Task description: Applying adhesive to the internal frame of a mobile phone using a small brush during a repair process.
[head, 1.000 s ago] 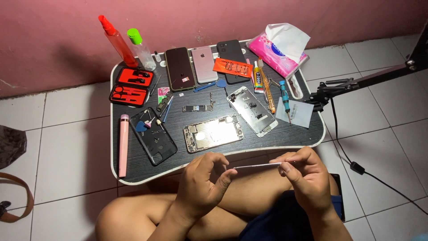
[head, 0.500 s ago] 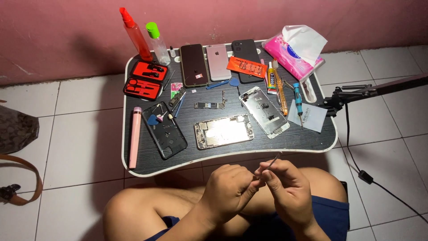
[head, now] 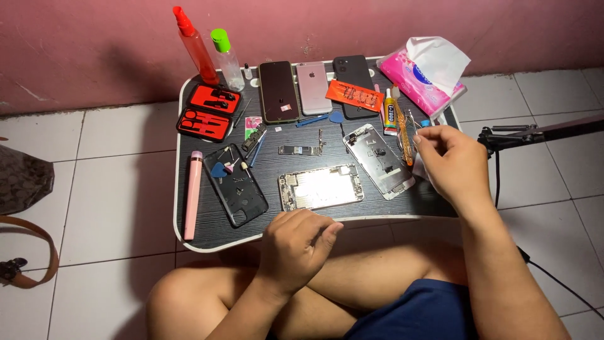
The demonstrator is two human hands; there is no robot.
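My left hand (head: 296, 242) hovers at the near edge of the black lap table (head: 214, 233), fingers curled together; I see nothing in them. My right hand (head: 450, 160) is over the table's right end with bent, slightly parted fingers, close to an orange-handled tool (head: 402, 135) and a silver phone chassis (head: 377, 160). An opened phone with a bright inside (head: 321, 187) lies between the hands. A black phone back housing (head: 236, 186) lies to its left.
At the back stand a red spray bottle (head: 195, 47), a green-capped bottle (head: 225, 58), a red tool case (head: 207, 112), three phones, an orange packet (head: 354, 96), a glue tube (head: 390, 113) and a pink tissue pack (head: 428, 75). A black stand arm (head: 541, 132) reaches in from the right.
A second ago both hands stretched a thin strip between them, then came together. Now they are apart: the right hand has gone up to the table's right end, and the strip is out of sight.
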